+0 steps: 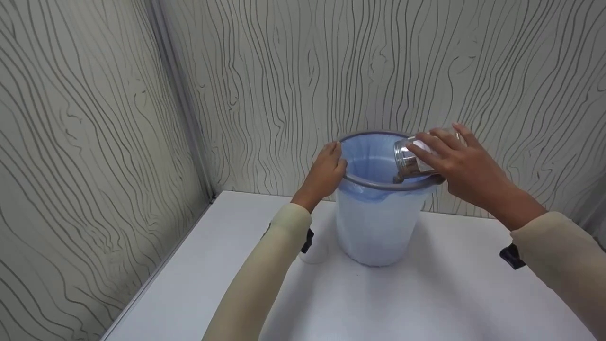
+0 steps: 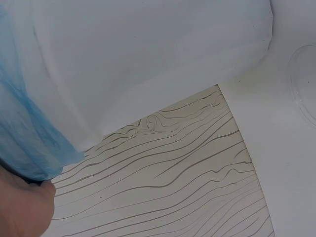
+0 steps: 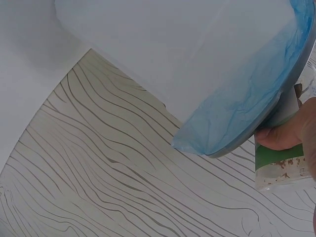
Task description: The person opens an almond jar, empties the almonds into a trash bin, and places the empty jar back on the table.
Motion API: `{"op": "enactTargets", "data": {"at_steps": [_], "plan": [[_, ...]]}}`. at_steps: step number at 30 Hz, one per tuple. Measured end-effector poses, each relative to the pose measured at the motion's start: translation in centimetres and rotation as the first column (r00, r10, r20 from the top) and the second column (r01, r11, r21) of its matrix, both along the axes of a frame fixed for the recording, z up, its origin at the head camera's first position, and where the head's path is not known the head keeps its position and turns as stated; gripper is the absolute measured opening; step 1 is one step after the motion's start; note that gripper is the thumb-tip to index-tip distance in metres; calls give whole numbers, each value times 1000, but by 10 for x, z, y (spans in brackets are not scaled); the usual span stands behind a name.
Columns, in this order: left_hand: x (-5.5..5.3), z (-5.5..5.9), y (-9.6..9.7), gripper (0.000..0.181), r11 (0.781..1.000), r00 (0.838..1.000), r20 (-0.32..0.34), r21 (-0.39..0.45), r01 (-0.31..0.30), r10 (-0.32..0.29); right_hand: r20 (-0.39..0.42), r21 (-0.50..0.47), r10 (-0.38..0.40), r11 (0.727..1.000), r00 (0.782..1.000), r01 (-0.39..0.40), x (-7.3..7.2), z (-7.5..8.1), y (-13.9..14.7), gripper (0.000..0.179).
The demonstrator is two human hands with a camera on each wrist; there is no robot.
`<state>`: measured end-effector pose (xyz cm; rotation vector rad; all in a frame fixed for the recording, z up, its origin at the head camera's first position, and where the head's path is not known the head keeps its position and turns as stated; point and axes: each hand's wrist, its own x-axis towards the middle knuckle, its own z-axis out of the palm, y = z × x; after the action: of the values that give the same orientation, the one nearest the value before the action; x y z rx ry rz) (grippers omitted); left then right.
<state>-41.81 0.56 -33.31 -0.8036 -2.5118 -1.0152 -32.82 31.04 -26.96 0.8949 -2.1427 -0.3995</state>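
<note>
A white waste bin (image 1: 378, 227) stands on the table, its grey rim (image 1: 378, 185) holding a blue bag (image 1: 364, 156) folded over the edge. My left hand (image 1: 326, 170) grips the rim on the left, with the thumb on the outside in the left wrist view. In my right hand (image 1: 466, 163) is a clear jar (image 1: 408, 156), tipped on its side with its open mouth over the bin. Brown matter (image 1: 399, 179) shows at the mouth's lower edge. The right wrist view shows a green label (image 3: 271, 155) and brown bits clinging inside the jar.
A clear round lid (image 1: 313, 255) lies on the white table (image 1: 360, 303) beside the bin, partly behind the left cuff. Wood-pattern panels (image 1: 284, 94) rise directly behind the bin and along the left side.
</note>
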Motion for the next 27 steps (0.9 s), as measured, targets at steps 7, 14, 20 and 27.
{"op": "enactTargets", "data": {"at_steps": [7,14,20,27], "plan": [[1,-1,-1,59,1000,1000,-16,6,-3,3,2,-2,-2,1000,1000,2,0,1,-1,110],[1,-3,0,58,1000,1000,-6,12,-7,7,16,16,-6,1000,1000,5,0,1,-3,113],[2,-3,0,59,1000,1000,-8,16,-3,4,24,19,-3,1000,1000,2,-1,1,-4,111],[1,0,0,59,1000,1000,-1,-16,-3,3,50,33,-3,999,999,1,0,3,-3,111]]}}
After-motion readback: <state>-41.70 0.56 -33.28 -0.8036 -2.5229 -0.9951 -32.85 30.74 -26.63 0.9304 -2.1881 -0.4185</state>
